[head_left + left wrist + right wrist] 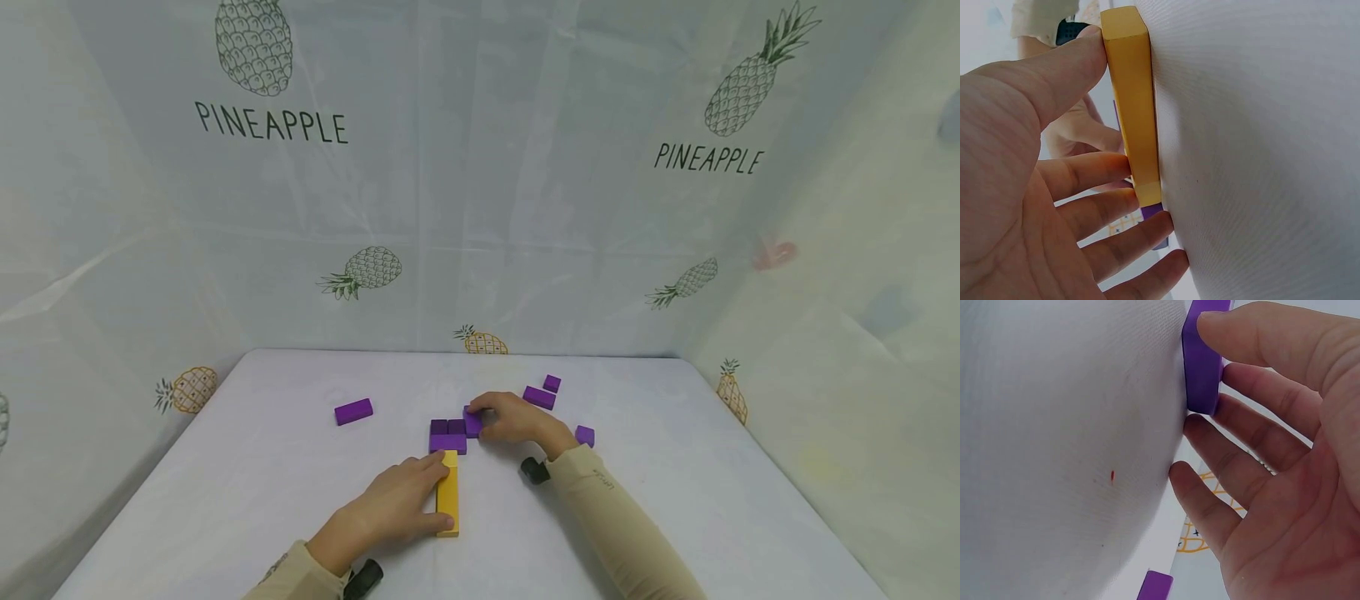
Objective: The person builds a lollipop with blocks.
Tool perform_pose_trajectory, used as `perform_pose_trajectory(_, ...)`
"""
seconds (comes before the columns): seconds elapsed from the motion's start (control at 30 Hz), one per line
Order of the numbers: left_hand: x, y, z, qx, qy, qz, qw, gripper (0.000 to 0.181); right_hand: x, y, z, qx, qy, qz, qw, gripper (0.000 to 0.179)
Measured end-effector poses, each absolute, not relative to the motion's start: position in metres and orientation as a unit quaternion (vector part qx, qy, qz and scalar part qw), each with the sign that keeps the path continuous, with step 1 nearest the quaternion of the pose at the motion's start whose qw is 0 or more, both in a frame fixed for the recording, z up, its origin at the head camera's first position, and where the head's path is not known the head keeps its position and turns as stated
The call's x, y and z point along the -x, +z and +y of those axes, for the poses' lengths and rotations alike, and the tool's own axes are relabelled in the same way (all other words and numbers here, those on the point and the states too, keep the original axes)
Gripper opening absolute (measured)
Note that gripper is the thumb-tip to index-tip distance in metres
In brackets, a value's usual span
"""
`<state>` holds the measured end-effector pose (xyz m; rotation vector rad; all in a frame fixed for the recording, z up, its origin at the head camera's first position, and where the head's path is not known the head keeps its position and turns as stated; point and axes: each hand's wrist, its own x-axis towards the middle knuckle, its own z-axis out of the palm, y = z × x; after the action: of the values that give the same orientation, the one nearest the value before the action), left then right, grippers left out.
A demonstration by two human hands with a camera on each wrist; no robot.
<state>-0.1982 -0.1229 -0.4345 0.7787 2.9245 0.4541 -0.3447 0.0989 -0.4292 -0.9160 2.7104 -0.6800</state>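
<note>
My left hand [396,500] lies along the left of a long yellow block [447,496], its thumb on the near end and fingertips at the far end. A seam near that end suggests a smaller yellow piece [1147,190]. Beyond the yellow stands a group of purple blocks [447,444], with darker squares at its back. My right hand [517,418] pinches a purple block [1202,369] between thumb and fingers at the group's right side. Whether this block touches the group I cannot tell.
A single purple block [353,412] lies far left. On the right are a longer purple block [539,397], a small purple one [552,383] behind it, and another small purple piece [585,436] beside the right wrist. A pineapple-print sheet [480,167] hangs behind the white table [300,517].
</note>
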Motion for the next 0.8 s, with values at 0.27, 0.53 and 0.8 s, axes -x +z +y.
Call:
perform_pose_trajectory(0.27,0.1992,-0.4346,-0.1231,-0.253,0.148,0.955,0.044,0.074,0.3449,-0.4306,0.0987,0.300,-0.227,0.921,0.102,0.044)
perform_pose_trajectory(0.53,0.2015,-0.4323,-0.1239,-0.257,0.139,0.955,0.048,0.074,0.3439,-0.4294,0.0987,0.302,-0.228,0.920,0.103,0.044)
perform_pose_trajectory(0.8,0.2014,-0.4312,-0.1247,-0.262,0.143,0.954,0.042,0.073,0.3422,-0.4278,0.0978,0.297,-0.225,0.922,0.106,0.044)
